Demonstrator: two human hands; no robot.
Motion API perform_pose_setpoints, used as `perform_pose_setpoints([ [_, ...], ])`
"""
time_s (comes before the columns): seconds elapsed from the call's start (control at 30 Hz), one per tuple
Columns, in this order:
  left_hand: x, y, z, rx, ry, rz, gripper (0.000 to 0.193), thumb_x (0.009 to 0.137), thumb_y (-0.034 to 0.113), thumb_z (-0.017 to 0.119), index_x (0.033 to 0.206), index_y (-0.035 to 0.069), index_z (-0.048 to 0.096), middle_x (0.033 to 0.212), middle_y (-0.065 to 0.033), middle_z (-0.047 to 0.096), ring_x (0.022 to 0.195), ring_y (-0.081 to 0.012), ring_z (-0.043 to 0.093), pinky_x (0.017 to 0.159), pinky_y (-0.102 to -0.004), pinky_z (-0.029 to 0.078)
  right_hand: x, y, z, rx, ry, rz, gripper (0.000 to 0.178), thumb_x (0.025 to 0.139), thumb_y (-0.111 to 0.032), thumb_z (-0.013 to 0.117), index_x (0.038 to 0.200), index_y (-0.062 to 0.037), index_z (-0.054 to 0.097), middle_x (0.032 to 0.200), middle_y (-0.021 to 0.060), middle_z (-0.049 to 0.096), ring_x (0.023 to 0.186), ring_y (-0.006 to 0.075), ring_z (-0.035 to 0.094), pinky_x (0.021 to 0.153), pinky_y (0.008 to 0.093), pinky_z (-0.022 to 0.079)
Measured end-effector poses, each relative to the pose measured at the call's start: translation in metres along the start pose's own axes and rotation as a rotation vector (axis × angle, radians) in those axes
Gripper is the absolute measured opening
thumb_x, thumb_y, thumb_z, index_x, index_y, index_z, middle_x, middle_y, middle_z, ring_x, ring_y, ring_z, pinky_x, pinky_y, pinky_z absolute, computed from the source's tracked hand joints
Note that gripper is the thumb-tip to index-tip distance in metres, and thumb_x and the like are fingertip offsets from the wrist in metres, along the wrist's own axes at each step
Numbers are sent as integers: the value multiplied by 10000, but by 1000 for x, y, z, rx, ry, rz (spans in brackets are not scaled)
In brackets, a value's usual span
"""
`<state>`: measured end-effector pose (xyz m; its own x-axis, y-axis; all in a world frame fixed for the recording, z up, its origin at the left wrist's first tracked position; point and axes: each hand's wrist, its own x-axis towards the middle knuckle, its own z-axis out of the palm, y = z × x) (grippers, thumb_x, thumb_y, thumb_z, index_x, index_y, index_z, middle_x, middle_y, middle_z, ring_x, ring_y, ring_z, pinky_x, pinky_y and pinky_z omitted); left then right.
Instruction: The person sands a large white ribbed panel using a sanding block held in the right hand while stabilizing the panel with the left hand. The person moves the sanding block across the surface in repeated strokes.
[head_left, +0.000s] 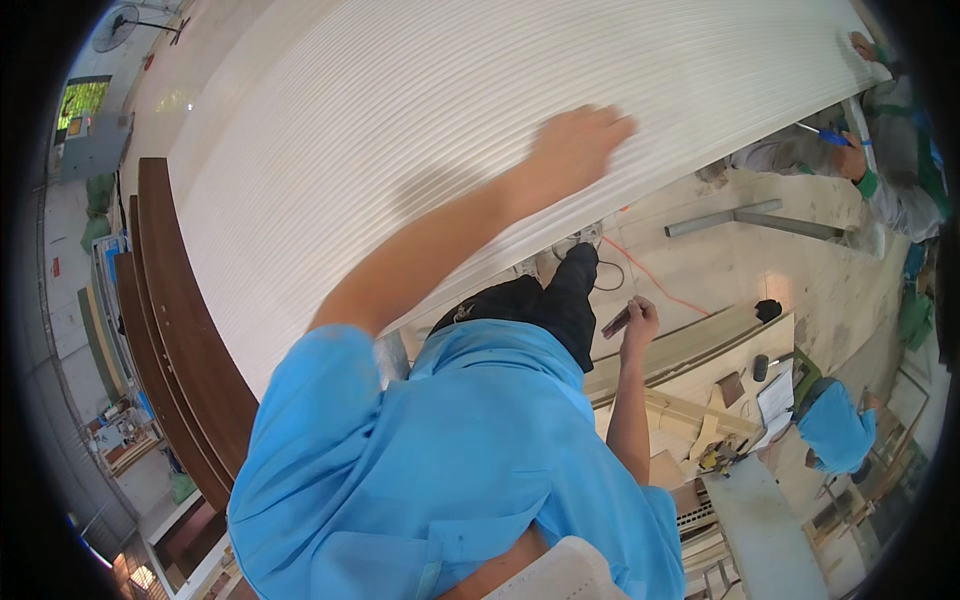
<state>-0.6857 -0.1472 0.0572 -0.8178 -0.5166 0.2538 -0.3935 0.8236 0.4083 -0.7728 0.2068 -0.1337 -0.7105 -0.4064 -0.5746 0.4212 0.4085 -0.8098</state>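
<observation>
A large white panel with fine parallel ribs [400,110] spreads out before me. Over its surface, near the right-hand edge, my left hand [578,150] lies palm down with the fingers stretched forward, slightly blurred and holding nothing. Down at my right side, apart from the panel, my right hand [642,322] is closed on a small flat dark-brown piece [616,323], pinched between thumb and fingers. What the piece is exactly cannot be made out.
Long brown boards [185,320] stand at the left. Across the panel's far right corner, a co-worker [900,170] holds a blue-handled tool [825,135]. A grey metal frame [755,217] and an orange cable [655,270] lie on the floor. Behind right are a cluttered bench [690,385] and a person in blue [838,425].
</observation>
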Motion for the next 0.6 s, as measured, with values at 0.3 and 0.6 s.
perform_pose_setpoints([
  [0.3,-162,-46,-48,80,3,-104,310,876,61,599,1145,149,725,1036,-75,696,991,-289,683,815,-431,571,2,12,-32,-48,192,-15,150,943,-17,669,1077,44,698,881,47,673,794,128,598,764,281,488],
  [0.6,-450,-76,-193,298,12,-440,293,745,-59,681,993,96,710,915,-65,680,826,-289,658,703,-399,543,10,29,18,-167,-69,-46,147,970,-25,623,1075,68,669,806,75,665,729,139,610,693,304,506],
])
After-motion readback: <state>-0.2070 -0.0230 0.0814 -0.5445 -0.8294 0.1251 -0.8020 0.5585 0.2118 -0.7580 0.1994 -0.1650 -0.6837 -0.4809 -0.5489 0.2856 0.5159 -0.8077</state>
